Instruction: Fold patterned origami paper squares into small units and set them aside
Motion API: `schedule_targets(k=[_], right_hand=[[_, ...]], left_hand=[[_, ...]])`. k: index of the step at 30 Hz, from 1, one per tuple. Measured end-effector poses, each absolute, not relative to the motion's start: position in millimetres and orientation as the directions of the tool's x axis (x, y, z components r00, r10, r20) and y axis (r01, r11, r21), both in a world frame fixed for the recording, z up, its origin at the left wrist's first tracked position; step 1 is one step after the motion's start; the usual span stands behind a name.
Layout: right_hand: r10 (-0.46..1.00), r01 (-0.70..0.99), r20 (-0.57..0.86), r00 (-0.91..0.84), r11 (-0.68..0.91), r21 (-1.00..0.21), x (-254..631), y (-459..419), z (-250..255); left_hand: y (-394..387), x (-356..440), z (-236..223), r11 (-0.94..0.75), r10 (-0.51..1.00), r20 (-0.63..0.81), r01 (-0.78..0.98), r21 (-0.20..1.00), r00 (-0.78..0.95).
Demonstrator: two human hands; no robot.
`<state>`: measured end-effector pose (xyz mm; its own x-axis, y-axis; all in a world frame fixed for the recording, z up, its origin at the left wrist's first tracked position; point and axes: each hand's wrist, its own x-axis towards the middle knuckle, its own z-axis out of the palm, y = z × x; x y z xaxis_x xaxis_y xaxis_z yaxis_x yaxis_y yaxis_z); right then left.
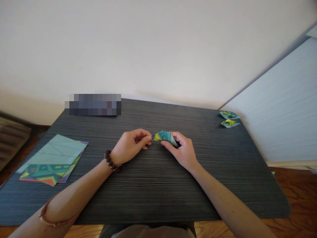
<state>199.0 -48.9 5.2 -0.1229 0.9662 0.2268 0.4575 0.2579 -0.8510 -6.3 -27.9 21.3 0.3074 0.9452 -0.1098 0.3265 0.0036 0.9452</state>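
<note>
Between my hands, above the middle of the dark table point(148, 185), is a small folded paper piece point(164, 136) in teal, yellow and pale blue. My right hand point(182, 148) grips its right end, thumb in front and fingers behind. At its left tip, my left hand point(133, 142) pinches the narrow point between thumb and forefinger. A dark bead bracelet circles the left wrist. Part of the folded paper is hidden behind the right thumb and fingers.
Patterned paper sheets point(55, 153) lie overlapping at the table's left. Two folded paper pieces, one point(229, 115) behind the other point(230, 123), sit near the far right corner. A pixelated dark object point(94, 105) stands at the back left. A wall borders the far edge.
</note>
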Motion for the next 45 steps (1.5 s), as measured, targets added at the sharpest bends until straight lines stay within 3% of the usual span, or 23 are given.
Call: schedule_targets(k=[8, 18, 27, 37, 45], right_hand=[[0.975, 0.493, 0.196, -0.103, 0.221, -0.842, 198, -48, 7], [0.964, 0.470, 0.238, -0.116, 0.264, -0.842, 201, -46, 8], [0.986, 0.386, 0.116, -0.116, 0.153, -0.910, 205, -46, 7], [0.978, 0.446, 0.177, -0.109, 0.207, -0.871, 207, -46, 10], [0.978, 0.439, 0.203, -0.049, 0.204, -0.875, 206, -45, 7]], left_hand=[[-28, -5, 27, -0.013, 0.930, -0.140, 0.412, 0.911, 0.339], [-23, -11, 26, -0.015, 0.980, -0.070, 0.420, 0.907, 0.186], [-20, -14, 23, -0.027, 0.995, -0.014, 0.398, 0.917, 0.100], [-23, -12, 26, -0.012, 0.976, -0.070, 0.375, 0.927, 0.204], [-25, -13, 24, -0.163, 0.937, -0.045, 0.548, 0.820, 0.346]])
